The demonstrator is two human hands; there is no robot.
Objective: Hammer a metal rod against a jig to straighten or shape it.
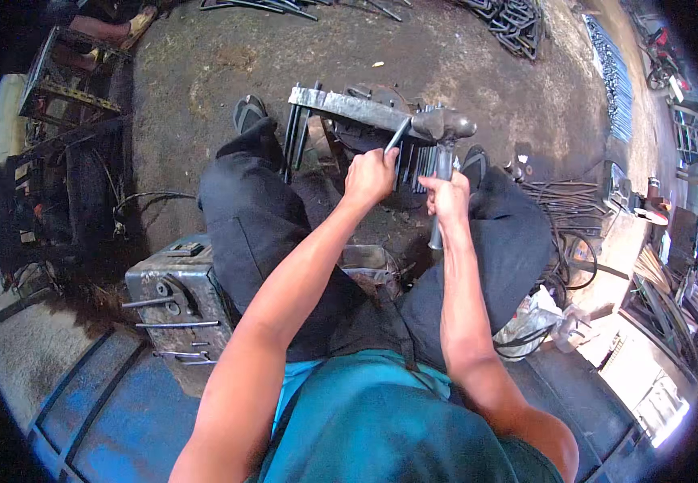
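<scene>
My left hand [371, 177] is closed around a thin metal rod [398, 135], whose far end meets the long, flat metal bar [347, 105] in front of me. My right hand [450, 195] grips the handle of a hammer [444, 163]. The dark hammer head [443, 124] is at the bar's right end, close to the rod's tip; whether they touch I cannot tell. Several dark rods [296, 133] stand upright at the bar's left end. More thin rods [423, 161] show below the bar, partly hidden by my hands.
A worn metal box [178, 294] with protruding rods stands beside my left leg. Bent rods [514, 26] are piled at the far right, near a bundle of bluish rods [611, 80]. Beside my right leg are loose rods [566, 201], cables and a plastic bag [536, 315].
</scene>
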